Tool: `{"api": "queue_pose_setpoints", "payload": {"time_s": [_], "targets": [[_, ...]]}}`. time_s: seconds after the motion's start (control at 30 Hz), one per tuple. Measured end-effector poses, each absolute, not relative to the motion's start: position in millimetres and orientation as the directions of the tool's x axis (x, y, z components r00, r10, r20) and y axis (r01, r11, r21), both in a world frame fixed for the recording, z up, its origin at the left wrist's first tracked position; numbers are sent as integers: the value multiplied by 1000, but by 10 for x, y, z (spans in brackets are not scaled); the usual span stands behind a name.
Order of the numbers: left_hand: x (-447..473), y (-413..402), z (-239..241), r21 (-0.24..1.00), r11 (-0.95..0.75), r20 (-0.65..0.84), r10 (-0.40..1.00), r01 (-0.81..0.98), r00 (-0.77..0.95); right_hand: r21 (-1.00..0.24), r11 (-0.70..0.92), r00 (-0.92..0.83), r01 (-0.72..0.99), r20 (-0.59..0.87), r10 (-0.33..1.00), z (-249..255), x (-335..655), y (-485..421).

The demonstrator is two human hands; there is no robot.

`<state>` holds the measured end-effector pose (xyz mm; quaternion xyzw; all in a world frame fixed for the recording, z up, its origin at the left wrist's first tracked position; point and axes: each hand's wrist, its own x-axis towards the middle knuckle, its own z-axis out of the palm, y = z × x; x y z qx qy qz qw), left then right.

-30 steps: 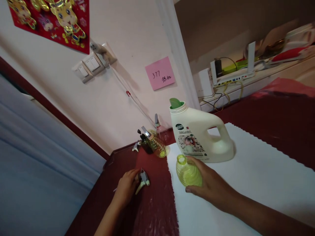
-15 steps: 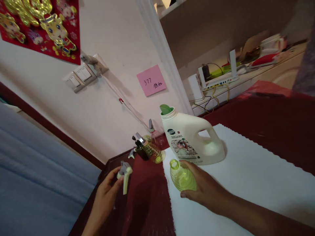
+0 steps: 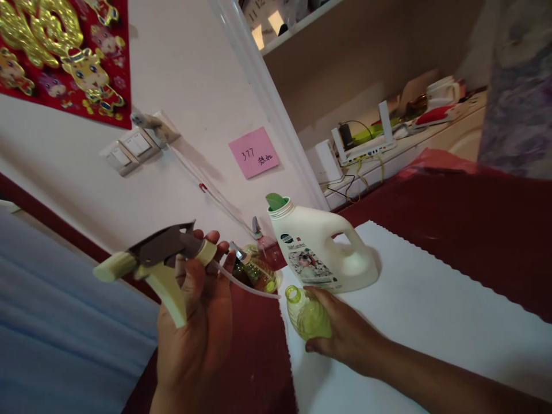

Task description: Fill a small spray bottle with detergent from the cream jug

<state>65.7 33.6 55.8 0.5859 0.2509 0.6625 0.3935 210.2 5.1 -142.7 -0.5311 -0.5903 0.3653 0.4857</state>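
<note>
Now: left hand point(image 3: 194, 333) grips spray head point(image 3: 159, 259) | bottle point(image 3: 307, 313) at cloth point(image 3: 431, 322) edge

We can read "377" handwritten on the pink sticky note point(image 3: 253, 160) stuck to the wall above the white detergent jug point(image 3: 319, 250), followed by two characters too small for us to make out. The jug's front label point(image 3: 304, 259) carries a round dark logo and a line of print, both too blurred to read.
</note>
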Motion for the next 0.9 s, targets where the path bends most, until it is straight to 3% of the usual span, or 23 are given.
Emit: {"api": "queue_pose_setpoints", "payload": {"time_s": [0.2,0.37,0.63,0.9], "targets": [[854,441,452,822,-487,525,849,-293,60,-959,147,25,241,158,987,-1360,2104,51],[946,513,162,863,-446,465,885,-238,30,-963,145,41,228,158,987,-1391,2092,62],[837,431,-585,984,-49,86,974,-172,212,-945,260,37,197,272,962,-1288,2119,36],[737,506,-774,970,43,7,979,-238,204,-936,275,53,220,293,955,-1378,2112,70]]}}
